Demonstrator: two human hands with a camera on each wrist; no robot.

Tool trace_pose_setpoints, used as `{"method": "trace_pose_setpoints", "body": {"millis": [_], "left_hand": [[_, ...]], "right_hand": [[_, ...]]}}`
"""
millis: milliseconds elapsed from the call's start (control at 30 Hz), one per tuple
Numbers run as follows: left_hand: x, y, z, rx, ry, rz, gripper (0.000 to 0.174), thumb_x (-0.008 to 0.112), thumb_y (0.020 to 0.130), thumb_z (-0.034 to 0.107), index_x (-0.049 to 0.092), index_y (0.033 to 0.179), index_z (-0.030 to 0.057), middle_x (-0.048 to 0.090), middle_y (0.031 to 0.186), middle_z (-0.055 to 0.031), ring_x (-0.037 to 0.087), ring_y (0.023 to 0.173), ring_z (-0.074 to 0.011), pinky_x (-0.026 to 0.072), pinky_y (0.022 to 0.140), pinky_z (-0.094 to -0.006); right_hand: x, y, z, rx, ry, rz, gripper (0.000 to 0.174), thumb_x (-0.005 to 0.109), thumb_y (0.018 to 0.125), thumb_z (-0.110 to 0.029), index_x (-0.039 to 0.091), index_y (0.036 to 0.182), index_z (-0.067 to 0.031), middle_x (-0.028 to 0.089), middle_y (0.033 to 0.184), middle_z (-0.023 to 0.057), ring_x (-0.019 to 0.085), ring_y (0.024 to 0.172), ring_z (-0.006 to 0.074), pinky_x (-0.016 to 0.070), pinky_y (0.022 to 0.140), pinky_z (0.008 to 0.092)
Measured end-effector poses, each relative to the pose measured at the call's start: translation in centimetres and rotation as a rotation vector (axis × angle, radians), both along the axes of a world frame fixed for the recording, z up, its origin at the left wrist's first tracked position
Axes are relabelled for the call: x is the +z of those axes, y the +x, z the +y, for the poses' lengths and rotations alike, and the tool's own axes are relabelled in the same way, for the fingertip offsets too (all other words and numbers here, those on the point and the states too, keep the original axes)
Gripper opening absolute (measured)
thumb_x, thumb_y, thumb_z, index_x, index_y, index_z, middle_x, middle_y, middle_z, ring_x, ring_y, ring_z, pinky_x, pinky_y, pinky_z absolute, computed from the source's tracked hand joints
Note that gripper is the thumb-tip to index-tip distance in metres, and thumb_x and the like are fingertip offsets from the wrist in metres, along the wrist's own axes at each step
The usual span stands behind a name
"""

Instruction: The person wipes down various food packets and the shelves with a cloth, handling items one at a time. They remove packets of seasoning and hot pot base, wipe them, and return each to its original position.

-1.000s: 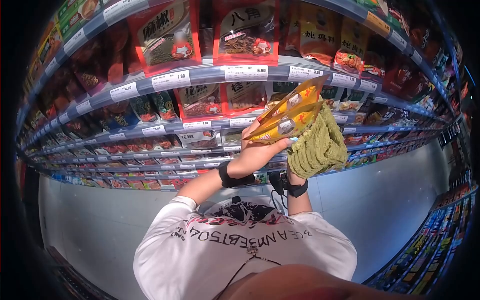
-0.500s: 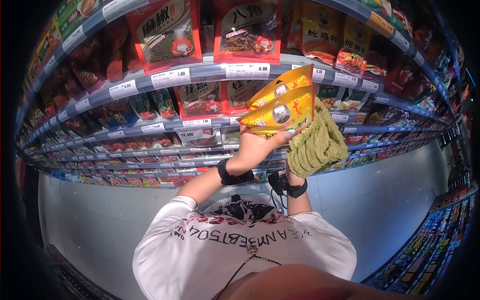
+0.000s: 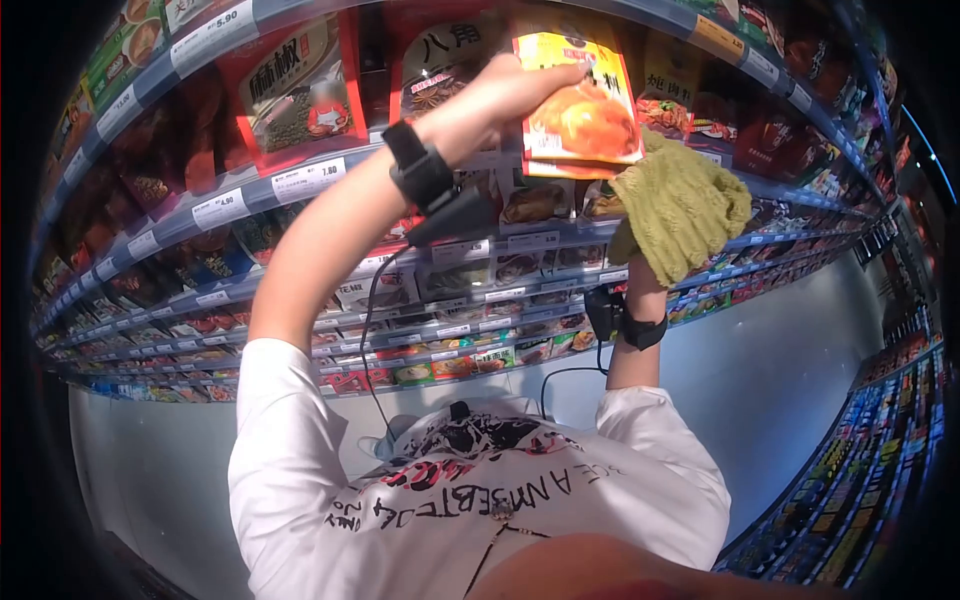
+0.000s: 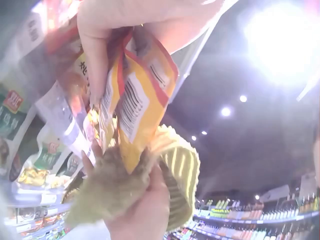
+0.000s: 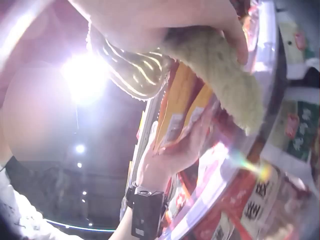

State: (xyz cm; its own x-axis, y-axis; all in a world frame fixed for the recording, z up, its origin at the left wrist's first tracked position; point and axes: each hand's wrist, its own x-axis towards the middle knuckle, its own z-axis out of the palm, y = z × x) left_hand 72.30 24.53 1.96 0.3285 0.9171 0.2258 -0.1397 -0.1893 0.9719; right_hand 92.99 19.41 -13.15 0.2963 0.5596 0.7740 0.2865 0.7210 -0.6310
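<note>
In the head view my left hand (image 3: pixel 505 95) grips yellow-orange packets (image 3: pixel 580 125) by their side, thumb across the front, before the upper shelf. Their lower edges overlap; in the left wrist view two packets (image 4: pixel 142 100) with barcodes hang from the left hand (image 4: pixel 145 17). A green ribbed cloth (image 3: pixel 685 215) covers most of my right hand, beside the packets' lower right corner. The right wrist view shows the right hand (image 5: pixel 200 20) with fingers curled round the cloth (image 5: pixel 220 70), close to the packets (image 5: pixel 182 102).
Red-edged spice bags (image 3: pixel 300 100) stand on the upper shelf, left of the packets. Similar yellow packets (image 3: pixel 665 85) stand at their right. Price-label rails (image 3: pixel 300 180) curve across the lower rows. Grey floor (image 3: pixel 800 350) lies at the right, with another shelf (image 3: pixel 850 480) beyond.
My left hand has moved up and forward to the upper shelf with the packets, whose pictured fronts now face the camera. The right hand and cloth have moved up and right.
</note>
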Motion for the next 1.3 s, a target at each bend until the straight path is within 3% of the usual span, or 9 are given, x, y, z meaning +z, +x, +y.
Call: {"method": "trace_pose_setpoints", "body": {"millis": [133,233,333,533,733,933,1033,1133,1300], "left_hand": [[2.3,0.2,3.4,0.195,0.022,0.283,0.04,0.06,0.073,0.038,0.06,0.082,-0.0012,0.062,0.077,-0.0061,0.057,0.064,-0.0098,0.0435,0.054,-0.0227],[2.7,0.5,4.6,0.221,0.026,0.461,0.039,0.061,0.072,0.036,0.058,0.094,0.0038,0.06,0.086,-0.008,0.052,0.064,-0.0116,0.0426,0.052,-0.0277],[0.8,1.7,8.0,0.089,0.26,0.117,0.039,0.06,0.074,0.033,0.056,0.099,0.0026,0.058,0.093,-0.0098,0.053,0.071,-0.0133,0.0432,0.055,-0.0287],[0.8,1.4,8.5,0.269,0.565,0.291,0.043,0.057,0.077,0.035,0.053,0.107,0.0051,0.057,0.097,-0.0089,0.054,0.077,-0.0123,0.0436,0.065,-0.0255],[0.0,1.5,5.9,0.201,0.189,0.625,0.047,0.06,0.069,0.05,0.065,0.072,0.0032,0.054,0.054,-0.0027,0.046,0.049,-0.0097,0.0352,0.046,-0.0233],[-1.1,2.0,4.6,0.39,0.337,0.557,0.05,0.067,0.064,0.045,0.059,0.064,-0.0045,0.058,0.058,-0.008,0.053,0.051,-0.0113,0.0408,0.05,-0.0246],[-1.9,2.3,4.9,0.467,0.652,0.36,0.045,0.069,0.063,0.036,0.058,0.066,-0.0073,0.058,0.059,-0.0181,0.059,0.055,-0.0243,0.045,0.054,-0.0337],[-1.7,2.2,5.3,0.384,0.59,0.324,0.042,0.067,0.066,0.036,0.061,0.074,-0.005,0.06,0.059,-0.0117,0.058,0.053,-0.0155,0.0436,0.051,-0.0283],[-1.6,2.7,4.9,0.418,0.517,0.284,0.045,0.067,0.066,0.038,0.059,0.066,-0.0068,0.058,0.057,-0.0162,0.058,0.055,-0.0241,0.0442,0.053,-0.0326]], "right_hand": [[1.9,0.7,0.6,-0.022,0.012,-0.05,0.043,0.052,0.078,-0.009,0.039,0.119,-0.003,0.042,0.118,0.0092,0.041,0.105,0.0194,0.0316,0.091,0.0289],[1.8,0.6,1.1,-0.016,-0.029,-0.145,0.043,0.052,0.078,-0.009,0.039,0.119,-0.003,0.043,0.118,0.0092,0.042,0.105,0.0193,0.032,0.091,0.029],[1.5,0.6,1.4,0.004,-0.103,-0.286,0.043,0.052,0.078,-0.01,0.039,0.119,-0.0031,0.043,0.118,0.0091,0.042,0.105,0.0192,0.0324,0.091,0.029],[1.1,0.4,2.1,0.069,-0.272,-0.566,0.043,0.052,0.078,-0.011,0.039,0.119,-0.0032,0.043,0.117,0.009,0.043,0.104,0.0191,0.0332,0.09,0.0291],[1.3,0.5,2.2,0.077,-0.329,-0.64,0.043,0.053,0.078,-0.012,0.039,0.118,-0.0033,0.044,0.117,0.0089,0.044,0.103,0.019,0.0339,0.09,0.0292],[2.2,-0.3,2.7,0.029,-0.341,-0.656,0.043,0.053,0.078,-0.013,0.039,0.118,-0.0035,0.045,0.116,0.0089,0.044,0.103,0.0189,0.0347,0.089,0.0293],[3.8,-0.7,3.8,-0.012,-0.327,-0.626,0.043,0.053,0.078,-0.014,0.039,0.118,-0.0035,0.045,0.116,0.0088,0.045,0.103,0.0189,0.0351,0.089,0.0294],[3.9,-1.2,2.2,-0.04,-0.297,-0.552,0.043,0.053,0.078,-0.014,0.039,0.118,-0.0036,0.045,0.115,0.0088,0.045,0.102,0.0188,0.0355,0.089,0.0294],[0.8,-1.5,-4.5,-0.013,-0.343,-0.423,0.044,0.053,0.078,-0.015,0.04,0.118,-0.0037,0.046,0.115,0.0087,0.046,0.102,0.0187,0.0361,0.089,0.0295]]}}
